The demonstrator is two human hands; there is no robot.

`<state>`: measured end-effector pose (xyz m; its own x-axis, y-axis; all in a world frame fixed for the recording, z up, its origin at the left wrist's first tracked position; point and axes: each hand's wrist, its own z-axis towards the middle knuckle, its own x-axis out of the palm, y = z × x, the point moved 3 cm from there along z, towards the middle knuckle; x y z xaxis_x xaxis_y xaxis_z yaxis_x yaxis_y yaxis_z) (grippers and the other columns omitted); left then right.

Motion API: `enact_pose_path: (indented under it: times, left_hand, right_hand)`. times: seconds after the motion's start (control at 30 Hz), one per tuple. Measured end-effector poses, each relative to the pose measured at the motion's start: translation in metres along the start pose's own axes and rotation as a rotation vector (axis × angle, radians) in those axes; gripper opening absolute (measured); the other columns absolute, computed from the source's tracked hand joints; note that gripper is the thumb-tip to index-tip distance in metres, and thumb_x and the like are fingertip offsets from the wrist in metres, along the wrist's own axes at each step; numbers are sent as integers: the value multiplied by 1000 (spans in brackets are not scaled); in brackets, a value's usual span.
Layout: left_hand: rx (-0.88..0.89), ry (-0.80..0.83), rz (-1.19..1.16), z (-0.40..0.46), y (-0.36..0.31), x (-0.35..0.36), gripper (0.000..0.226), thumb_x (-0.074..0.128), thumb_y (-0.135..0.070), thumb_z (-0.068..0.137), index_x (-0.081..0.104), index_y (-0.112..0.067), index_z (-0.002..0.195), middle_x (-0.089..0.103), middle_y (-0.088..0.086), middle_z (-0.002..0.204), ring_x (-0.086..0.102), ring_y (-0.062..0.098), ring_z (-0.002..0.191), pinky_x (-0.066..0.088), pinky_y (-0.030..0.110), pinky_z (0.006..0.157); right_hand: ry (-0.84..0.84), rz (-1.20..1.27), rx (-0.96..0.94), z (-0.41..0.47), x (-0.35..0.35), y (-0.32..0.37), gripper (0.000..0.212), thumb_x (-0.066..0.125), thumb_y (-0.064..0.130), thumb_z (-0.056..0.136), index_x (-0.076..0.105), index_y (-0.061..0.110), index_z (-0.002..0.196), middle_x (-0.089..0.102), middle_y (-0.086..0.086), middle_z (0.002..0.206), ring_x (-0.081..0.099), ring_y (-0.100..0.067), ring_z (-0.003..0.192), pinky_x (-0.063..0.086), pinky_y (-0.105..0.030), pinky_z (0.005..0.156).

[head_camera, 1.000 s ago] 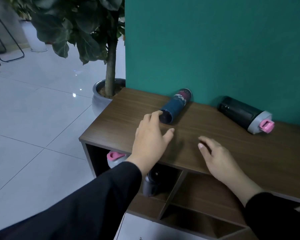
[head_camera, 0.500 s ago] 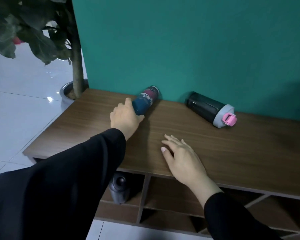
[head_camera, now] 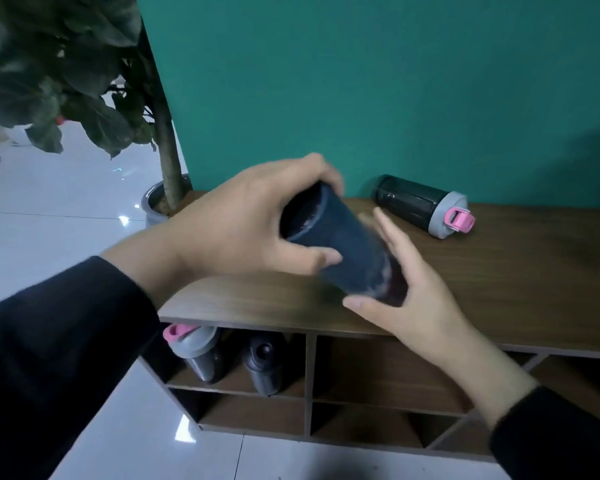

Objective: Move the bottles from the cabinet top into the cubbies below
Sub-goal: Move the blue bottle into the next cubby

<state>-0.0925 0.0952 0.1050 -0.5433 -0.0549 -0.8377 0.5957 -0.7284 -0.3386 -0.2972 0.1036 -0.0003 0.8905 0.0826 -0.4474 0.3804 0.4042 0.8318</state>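
Navy bottle (head_camera: 347,258) held above the counter (head_camera: 516,278), left hand (head_camera: 236,230) clamped round it, right hand (head_camera: 420,299) flat against its end; two bottles (head_camera: 196,355) in a cubby (head_camera: 291,382), pink-capped bottle (head_camera: 420,206) remaining.

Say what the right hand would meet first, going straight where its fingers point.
Most likely the dark blue cylindrical bottle gripped by the left hand; the right hand may already touch it.

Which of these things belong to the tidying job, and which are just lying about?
Part of the job: blue bottle gripped by the left hand, right hand against it; black bottle on the cabinet top; cubbies, two bottles already inside one.
Just there: potted plant, green wall, floor.
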Motion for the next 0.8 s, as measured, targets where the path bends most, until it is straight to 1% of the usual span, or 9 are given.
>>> enact_pose_path:
  times: [0.07,0.13,0.2,0.3,0.37,0.43,0.57,0.67,0.8]
  left_hand:
    - [115,72,-58,0,-36,-5,52,75,-40,71,59,-18,115,61,-9,99,58,4,91,44,11,77]
    - [188,128,-104,-6,-60,0,56,80,-36,69,61,-18,119,60,-13,102,59,1,95,45,11,82]
    - [197,186,-186,-19,-71,19,63,87,-30,69,60,-17,124,56,-17,105,57,-5,101,42,9,86]
    - [97,233,-327,-49,-69,73,73,89,-29,71,54,-24,135,55,-16,121,54,-4,119,42,14,101]
    - [-37,242,-430,-73,-66,116,74,86,-32,75,47,-40,138,50,-27,131,43,-13,130,32,6,106]
    - [-272,211,-543,-99,-61,164,79,87,-37,74,38,-55,134,45,-38,135,35,-24,131,27,1,105]
    - [-651,92,-624,-132,-49,247,79,89,-51,60,48,-52,128,65,-32,121,57,-13,117,48,21,101]
    - [-766,60,-691,-129,-29,274,68,88,-40,62,50,-54,117,68,-31,110,63,-11,105,51,16,87]
    - [-797,164,-809,-119,5,289,65,86,-17,70,56,-43,122,73,-16,111,67,0,107,58,33,96]
  right_hand:
    - [129,71,-9,-23,-8,23,78,83,36,65,45,56,131,65,25,123,60,7,113,48,-15,93]
    - [235,129,13,-54,-11,33,68,80,31,65,50,58,120,67,19,116,63,3,105,50,-18,89]
    - [305,197,37,-85,-8,34,76,81,22,68,48,62,123,64,23,125,59,3,117,48,-21,98]
    - [300,267,154,-126,11,4,110,84,-3,70,35,84,116,47,51,129,46,18,126,40,-4,95]
    - [231,185,281,-150,27,-27,108,90,12,64,29,83,120,40,56,128,40,23,126,37,-1,97]
    - [163,113,421,-169,38,-64,100,90,32,55,28,73,121,52,42,128,48,19,122,44,-10,100]
    - [122,37,599,-173,54,-109,82,88,36,62,31,63,114,60,25,112,61,11,100,52,-12,75]
    - [155,-15,601,-155,61,-127,81,85,42,66,29,59,122,61,23,110,63,7,97,53,-13,75]
    - [214,-44,622,-137,63,-152,76,82,50,63,28,75,112,65,23,114,64,1,105,57,-30,90]
